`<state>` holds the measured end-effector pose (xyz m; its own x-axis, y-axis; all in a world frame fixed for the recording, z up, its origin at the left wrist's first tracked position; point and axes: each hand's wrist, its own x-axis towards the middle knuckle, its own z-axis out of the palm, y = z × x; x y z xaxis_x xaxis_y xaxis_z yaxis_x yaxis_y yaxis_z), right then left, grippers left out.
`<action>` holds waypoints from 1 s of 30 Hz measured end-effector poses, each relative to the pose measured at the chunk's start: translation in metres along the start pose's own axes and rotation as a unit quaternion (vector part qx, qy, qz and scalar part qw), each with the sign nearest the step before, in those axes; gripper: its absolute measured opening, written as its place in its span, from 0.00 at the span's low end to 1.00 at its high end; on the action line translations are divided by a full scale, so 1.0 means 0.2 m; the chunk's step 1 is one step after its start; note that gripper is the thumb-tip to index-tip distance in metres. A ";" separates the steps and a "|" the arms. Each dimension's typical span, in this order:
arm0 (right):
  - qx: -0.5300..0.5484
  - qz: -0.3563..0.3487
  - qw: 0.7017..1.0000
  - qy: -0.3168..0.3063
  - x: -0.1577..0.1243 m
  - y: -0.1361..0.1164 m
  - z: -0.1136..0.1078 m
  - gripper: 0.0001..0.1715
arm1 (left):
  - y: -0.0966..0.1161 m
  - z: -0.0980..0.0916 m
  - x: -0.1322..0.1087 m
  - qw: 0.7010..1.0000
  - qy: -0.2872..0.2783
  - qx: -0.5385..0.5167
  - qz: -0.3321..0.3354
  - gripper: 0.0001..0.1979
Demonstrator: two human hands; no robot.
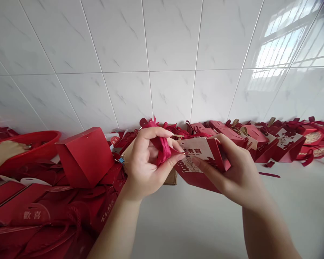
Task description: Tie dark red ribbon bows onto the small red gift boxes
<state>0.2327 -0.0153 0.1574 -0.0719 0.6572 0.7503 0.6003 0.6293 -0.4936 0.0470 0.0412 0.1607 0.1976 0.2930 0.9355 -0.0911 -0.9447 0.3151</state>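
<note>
In the middle of the view my left hand (148,162) is closed around a crimson ribbon (164,150), its thumb and forefinger pinched near the box's upper left corner. My right hand (229,169) grips a red gift box (199,180) from the right, thumb on the front. A white printed panel (192,154) with red lettering and a drawn figure shows on that face. The box is tilted and held above the table. My fingers hide part of its top, and I cannot tell how the ribbon meets it.
Red boxes (86,158) and folded packaging pile up at the left. Another person's hand (9,154) reaches into a red basin (47,136) there. Several ribboned gift boxes (283,142) line the tiled wall (172,93). A dark red strip (269,175) lies on the white table (194,223).
</note>
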 end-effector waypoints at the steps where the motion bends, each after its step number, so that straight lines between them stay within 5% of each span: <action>1: 0.000 0.000 1.000 -0.003 0.00 0.00 0.00 0.09 | 0.00 0.00 0.00 1.000 -0.002 0.000 0.006 0.27; 30: -0.060 -0.021 0.998 -0.007 0.01 0.02 0.02 0.09 | 0.07 -0.02 0.01 0.995 0.015 -0.001 -0.099 0.26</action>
<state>0.2311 -0.0102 0.1557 -0.1090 0.6377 0.7625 0.6881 0.6020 -0.4052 0.0429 0.0301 0.1676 0.1819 0.4773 0.8597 -0.0560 -0.8678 0.4937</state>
